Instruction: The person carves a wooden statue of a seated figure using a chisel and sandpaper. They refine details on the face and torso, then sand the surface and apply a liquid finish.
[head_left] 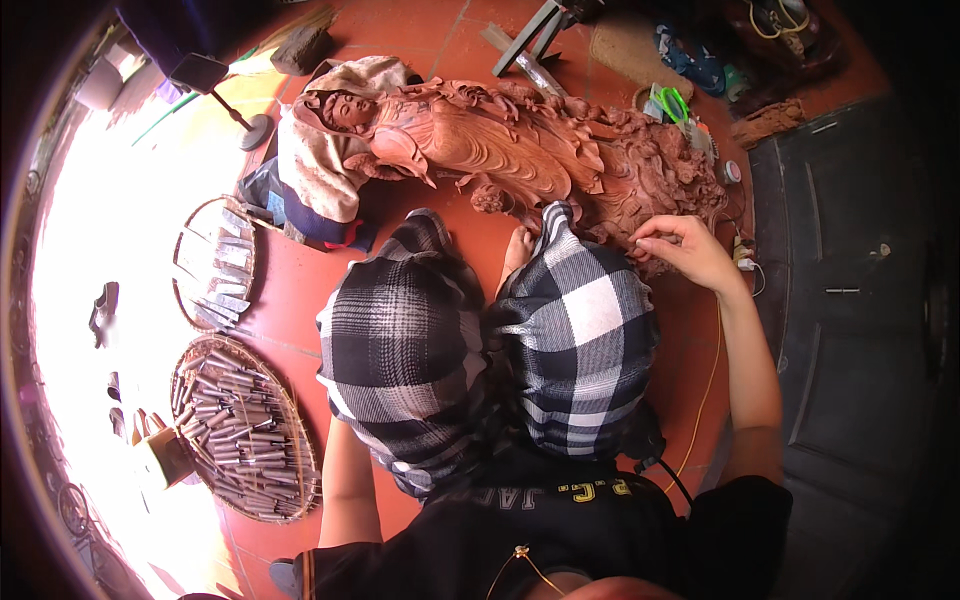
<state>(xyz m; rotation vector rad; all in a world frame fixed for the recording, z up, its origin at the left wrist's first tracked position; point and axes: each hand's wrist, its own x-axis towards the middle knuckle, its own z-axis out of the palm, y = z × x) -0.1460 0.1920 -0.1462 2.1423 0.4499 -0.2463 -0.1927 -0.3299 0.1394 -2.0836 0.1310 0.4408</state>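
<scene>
A reddish carved wooden statue [470, 140] of a robed figure lies on its back across the floor ahead of me, head to the left. Its head end rests on a pale cloth [318, 165]. My right hand [690, 250] is at the near edge of the statue's ornate base, right of my right knee, fingers bent together in a pinch. What they hold, if anything, is too small to make out. My left forearm [350, 490] passes down behind my left knee, which hides the hand. Some bare skin, perhaps a foot, shows between my checked trouser knees.
At left, a round basket [312, 450] holds many chisel-like tools; a smaller tray [180, 275] carries flat blades. A lamp-like stand [258, 132] is near the statue's head. Bright green scissor handles [672, 103] stick up behind its base. A yellow cord [707, 395] crosses the floor beside dark panels [850, 400].
</scene>
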